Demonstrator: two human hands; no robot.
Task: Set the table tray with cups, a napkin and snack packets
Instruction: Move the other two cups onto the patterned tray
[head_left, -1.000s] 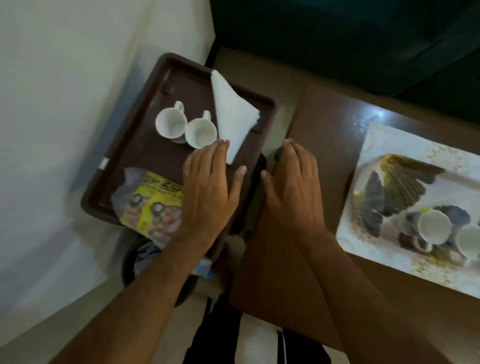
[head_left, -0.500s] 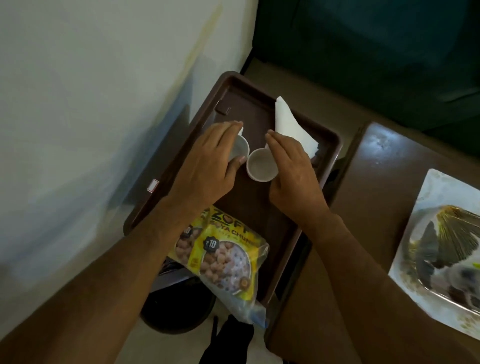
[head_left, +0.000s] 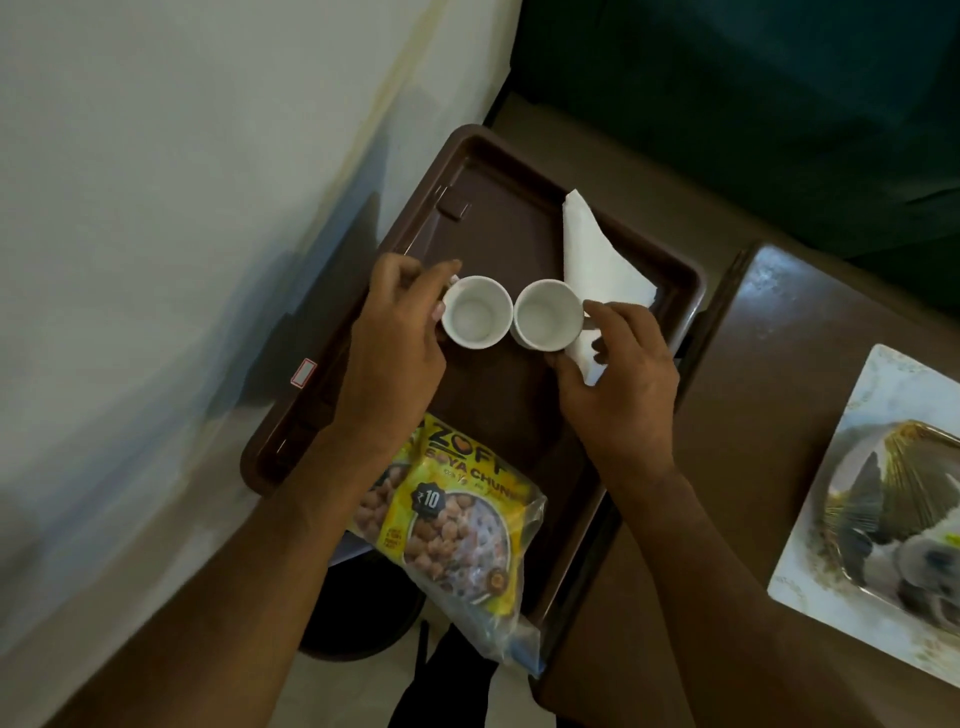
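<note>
A dark brown tray (head_left: 488, 208) sits below me. Two small white cups stand side by side in its middle, touching. My left hand (head_left: 395, 338) pinches the left cup (head_left: 475, 312) at its handle side. My right hand (head_left: 618, 384) holds the right cup (head_left: 545, 314) by its right side. A folded white napkin (head_left: 597, 260) lies on the tray behind the right cup, partly under my right hand. A yellow snack packet (head_left: 457, 525) of soya chunks lies at the tray's near end and hangs over its edge.
A brown wooden table (head_left: 769, 415) stands right of the tray, with a patterned tray (head_left: 841, 467) at its right edge. A pale wall fills the left. A dark round bin (head_left: 358, 618) sits under the tray's near end.
Both hands went from resting near the tray's edge to the two cups. The cups have been turned so their handles point outward, left and right.
</note>
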